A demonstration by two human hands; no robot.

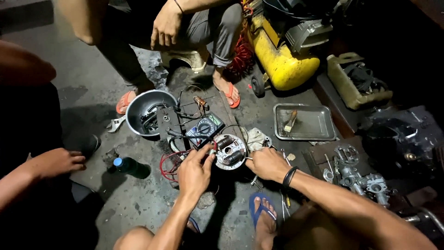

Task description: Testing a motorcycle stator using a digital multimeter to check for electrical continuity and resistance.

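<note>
Both hands met at frame centre over a round stator plate (230, 152): the left hand (195, 172) pinched a probe tip to its edge, the right hand (267, 164) closed beside it, steadying; a multimeter (205, 128) lay just above, readable.

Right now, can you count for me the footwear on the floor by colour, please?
Orange-red sandals: 2, one beside the metal bowl, one near the yellow tank
Blue sandal: 1
Dark shoe: 1
Total: 4
</note>
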